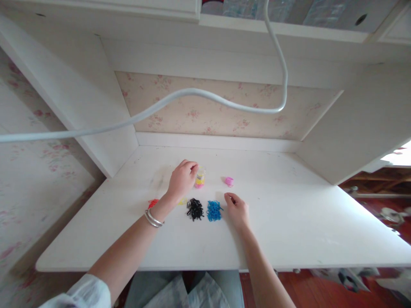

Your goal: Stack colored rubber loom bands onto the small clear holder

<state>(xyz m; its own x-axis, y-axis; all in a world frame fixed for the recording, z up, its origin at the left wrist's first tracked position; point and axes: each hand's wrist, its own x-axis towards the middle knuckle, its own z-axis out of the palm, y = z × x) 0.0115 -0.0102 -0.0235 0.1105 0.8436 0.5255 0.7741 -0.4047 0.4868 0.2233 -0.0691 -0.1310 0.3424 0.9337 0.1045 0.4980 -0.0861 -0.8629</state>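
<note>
A small clear container with yellow and pink contents stands on the white desk. Beside its left edge is my left hand, fingers curled in a pinch; what they hold, if anything, is hidden. Below lie piles of what look like small rubber bands: black, blue, and a red pile partly behind my left wrist. A few yellow bands show beside that forearm. My right hand rests right of the blue pile, its fingers closed together, their contents unclear. A small pink object lies above it.
The white desk is framed by side panels and an overhead shelf. A white cable hangs across the upper view, close to the camera. My knees are under the desk's front edge. Shelves with objects stand at far right.
</note>
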